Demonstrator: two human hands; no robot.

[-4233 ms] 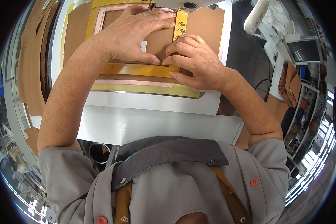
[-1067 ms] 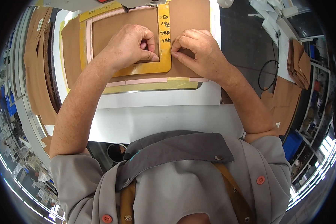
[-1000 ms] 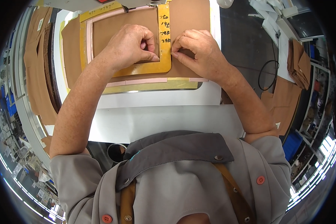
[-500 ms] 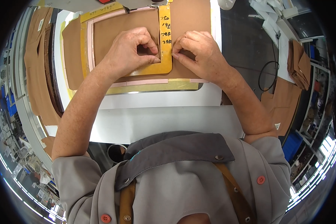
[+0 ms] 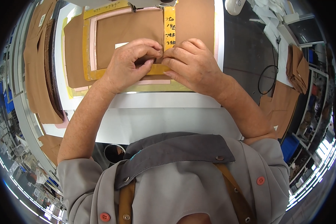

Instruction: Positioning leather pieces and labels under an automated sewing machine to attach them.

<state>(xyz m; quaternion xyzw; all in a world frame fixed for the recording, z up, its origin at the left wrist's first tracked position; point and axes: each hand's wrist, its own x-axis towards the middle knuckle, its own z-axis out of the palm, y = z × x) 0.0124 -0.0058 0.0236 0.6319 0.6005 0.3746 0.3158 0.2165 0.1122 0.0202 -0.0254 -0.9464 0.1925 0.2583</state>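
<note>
A yellow rectangular template frame with handwritten marks surrounds a panel of brown fabric. Both hands are close together at the frame's near right corner. My left hand lies over the frame's near bar, its fingers curled inward and the thumb tip close beneath them. My right hand is closed over the corner, fingertips bunched beside the left ones. What the fingertips pinch, if anything, is hidden. A small white piece shows on the fabric beside my left hand.
A machine head overhangs the frame's far edge. More brown pieces hang at the left, and a folded brown stack sits at the right. A black cable loops over the dark surface. The white table edge runs before me.
Both hands have come nearer to me and closer together at the frame's corner. My right hand has shifted left onto the frame. The small white piece has come into view.
</note>
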